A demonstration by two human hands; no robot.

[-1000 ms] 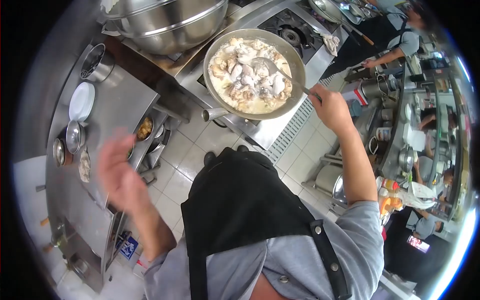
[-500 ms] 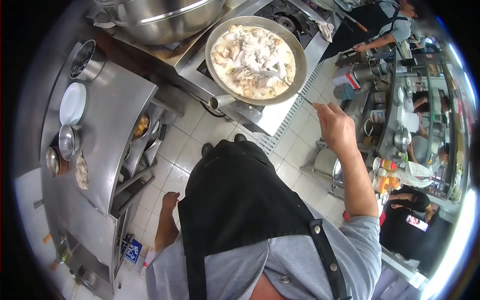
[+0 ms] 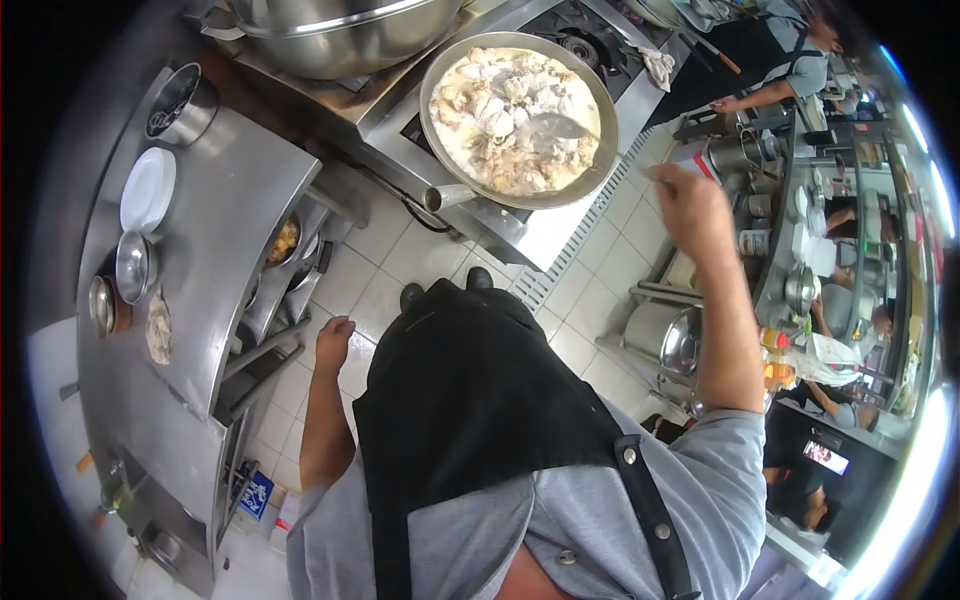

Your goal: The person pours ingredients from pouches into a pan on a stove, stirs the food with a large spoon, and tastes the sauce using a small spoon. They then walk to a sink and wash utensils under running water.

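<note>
A wide metal pan on the stove holds pieces of food in a pale, creamy sauce. My right hand is closed around the handle of a ladle, whose bowl rests in the sauce at the pan's right side. The pan's own handle points toward the lower left, with neither hand on it. My left hand hangs low beside the apron, fingers curled; nothing shows in it.
A large metal pot stands left of the pan. On the steel counter are white plates, metal bowls and a cloth. Another person works at upper right; more people are at far right.
My left hand has dropped from above the counter's edge to beside the apron, and its fingers have curled. My right hand has moved the ladle about in the pan.
</note>
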